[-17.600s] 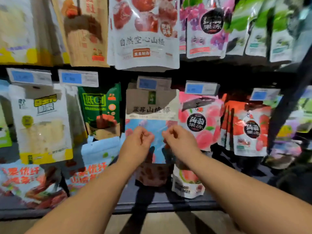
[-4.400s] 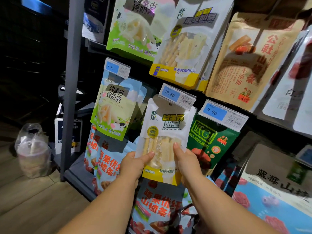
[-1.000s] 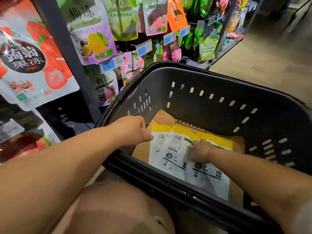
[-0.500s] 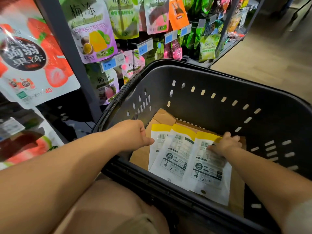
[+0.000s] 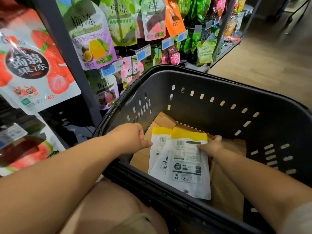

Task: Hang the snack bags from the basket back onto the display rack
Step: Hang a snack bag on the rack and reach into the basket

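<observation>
That dark metal display rack (image 5: 67, 53) packed with hanging fruit-jelly pouches (image 5: 94, 39) takes up your whole left side. The dark grey slotted plastic basket (image 5: 211, 115) sits just beside it. Brown paper bags (image 5: 226, 183) lie flat in the bottom. On top are two overlapping white snack bags with yellow top bands, backs up, barcodes showing. Your right grip (image 5: 211, 146) pinches the front bag (image 5: 187, 162) at its right edge, thumb on top. Your left grip (image 5: 130, 137) is curled, thumb touching the rear bag (image 5: 158, 149). Can't tell if it's actually holding.
</observation>
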The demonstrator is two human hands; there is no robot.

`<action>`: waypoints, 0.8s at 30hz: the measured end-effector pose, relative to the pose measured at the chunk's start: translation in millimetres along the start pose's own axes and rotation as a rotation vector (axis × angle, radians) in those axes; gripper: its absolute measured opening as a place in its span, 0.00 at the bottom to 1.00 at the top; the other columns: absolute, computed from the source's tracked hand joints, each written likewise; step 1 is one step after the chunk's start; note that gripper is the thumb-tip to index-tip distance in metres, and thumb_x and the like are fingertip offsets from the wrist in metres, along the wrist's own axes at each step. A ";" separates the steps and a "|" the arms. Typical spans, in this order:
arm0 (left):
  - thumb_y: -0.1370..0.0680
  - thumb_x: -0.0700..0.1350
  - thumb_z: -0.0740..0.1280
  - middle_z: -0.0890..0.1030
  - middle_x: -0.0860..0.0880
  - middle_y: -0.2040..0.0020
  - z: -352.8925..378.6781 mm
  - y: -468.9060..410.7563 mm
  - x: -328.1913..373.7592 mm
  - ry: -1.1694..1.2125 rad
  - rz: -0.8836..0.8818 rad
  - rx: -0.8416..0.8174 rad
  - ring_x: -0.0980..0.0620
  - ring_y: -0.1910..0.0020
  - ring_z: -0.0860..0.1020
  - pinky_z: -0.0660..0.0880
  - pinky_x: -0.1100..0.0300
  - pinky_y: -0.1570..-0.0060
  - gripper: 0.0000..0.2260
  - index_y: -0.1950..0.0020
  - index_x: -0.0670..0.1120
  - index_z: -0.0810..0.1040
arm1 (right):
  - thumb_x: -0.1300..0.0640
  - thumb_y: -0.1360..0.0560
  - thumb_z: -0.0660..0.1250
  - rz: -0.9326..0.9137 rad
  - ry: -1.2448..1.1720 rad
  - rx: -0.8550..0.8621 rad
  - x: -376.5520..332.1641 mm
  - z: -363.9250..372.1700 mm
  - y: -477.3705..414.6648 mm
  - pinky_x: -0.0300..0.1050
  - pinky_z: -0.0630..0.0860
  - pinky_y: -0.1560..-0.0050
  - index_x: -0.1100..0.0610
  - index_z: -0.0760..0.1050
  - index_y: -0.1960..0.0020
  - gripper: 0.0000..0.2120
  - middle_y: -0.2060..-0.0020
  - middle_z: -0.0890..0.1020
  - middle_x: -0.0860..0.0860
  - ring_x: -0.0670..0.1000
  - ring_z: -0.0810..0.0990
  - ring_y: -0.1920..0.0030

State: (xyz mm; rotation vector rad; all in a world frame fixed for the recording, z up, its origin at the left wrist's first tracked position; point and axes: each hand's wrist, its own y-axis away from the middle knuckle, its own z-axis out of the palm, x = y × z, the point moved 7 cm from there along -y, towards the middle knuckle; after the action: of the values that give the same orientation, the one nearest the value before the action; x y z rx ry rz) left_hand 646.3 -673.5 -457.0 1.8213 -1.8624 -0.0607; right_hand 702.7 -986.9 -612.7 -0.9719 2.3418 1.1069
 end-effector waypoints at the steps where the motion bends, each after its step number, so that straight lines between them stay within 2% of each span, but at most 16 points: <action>1: 0.23 0.58 0.68 0.76 0.53 0.60 0.0 0.1 0.3 0.002 0.001 0.001 0.56 0.62 0.72 0.68 0.60 0.62 0.13 0.57 0.50 0.71 | 0.59 0.27 0.75 -0.054 0.023 -0.018 -7.4 2.7 1.8 0.55 0.75 0.40 0.55 0.54 0.25 0.40 0.33 0.72 0.60 0.62 0.74 0.35; 6: 0.23 0.58 0.68 0.76 0.53 0.60 -0.8 1.6 1.8 0.009 0.008 0.007 0.55 0.60 0.73 0.69 0.59 0.59 0.13 0.57 0.50 0.71 | 0.60 0.22 0.69 -0.394 0.218 -0.117 -43.0 15.2 20.5 0.49 0.76 0.52 0.51 0.60 0.27 0.28 0.35 0.74 0.55 0.54 0.76 0.45; 8: 0.23 0.58 0.68 0.77 0.53 0.60 -1.0 1.7 1.1 0.018 0.004 0.003 0.54 0.60 0.73 0.71 0.58 0.57 0.13 0.56 0.50 0.72 | 0.60 0.21 0.67 -0.528 0.299 -0.160 -55.0 23.5 33.8 0.49 0.77 0.53 0.48 0.61 0.29 0.25 0.39 0.76 0.56 0.55 0.79 0.47; 12: 0.23 0.58 0.68 0.76 0.53 0.59 -0.4 0.8 -1.1 0.033 -0.005 -0.002 0.53 0.58 0.74 0.73 0.57 0.54 0.13 0.55 0.50 0.72 | 0.56 0.20 0.64 -0.657 0.476 -0.314 -68.5 39.1 56.9 0.44 0.77 0.56 0.52 0.75 0.44 0.05 0.47 0.79 0.54 0.51 0.78 0.51; 14: 0.23 0.58 0.68 0.76 0.53 0.59 -1.2 0.1 -1.1 0.045 0.002 0.009 0.54 0.59 0.74 0.72 0.57 0.54 0.13 0.56 0.50 0.72 | 0.56 0.21 0.67 -0.661 0.448 -0.417 -72.8 42.9 65.2 0.46 0.80 0.57 0.53 0.76 0.51 0.01 0.51 0.80 0.53 0.51 0.79 0.54; 17: 0.23 0.58 0.69 0.76 0.54 0.60 -2.7 -1.0 -1.3 0.058 0.009 0.024 0.54 0.59 0.73 0.72 0.57 0.54 0.13 0.57 0.50 0.71 | 0.58 0.24 0.70 -0.660 0.424 -0.526 -79.6 46.1 74.6 0.51 0.81 0.54 0.55 0.76 0.53 0.03 0.51 0.80 0.56 0.53 0.80 0.53; 21: 0.23 0.58 0.69 0.76 0.54 0.61 -4.1 -0.9 -0.5 0.083 0.018 0.038 0.56 0.61 0.73 0.71 0.59 0.57 0.13 0.58 0.51 0.71 | 0.60 0.26 0.74 -0.689 0.377 -0.596 -89.4 50.2 85.5 0.38 0.79 0.64 0.59 0.80 0.48 0.08 0.46 0.80 0.60 0.48 0.79 0.57; 24: 0.23 0.57 0.69 0.75 0.55 0.62 -5.3 0.2 0.0 0.113 0.023 0.049 0.57 0.62 0.72 0.69 0.59 0.59 0.13 0.58 0.51 0.70 | 0.60 0.27 0.74 -0.652 0.348 -0.720 -94.2 55.2 93.5 0.36 0.79 0.61 0.58 0.79 0.41 0.15 0.43 0.80 0.58 0.48 0.81 0.55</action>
State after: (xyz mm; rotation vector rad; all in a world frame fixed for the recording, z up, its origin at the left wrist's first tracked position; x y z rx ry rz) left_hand 648.1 -671.7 -452.3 1.7963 -1.8201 0.0951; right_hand 702.7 -861.1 -543.1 -2.1277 1.5798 1.5835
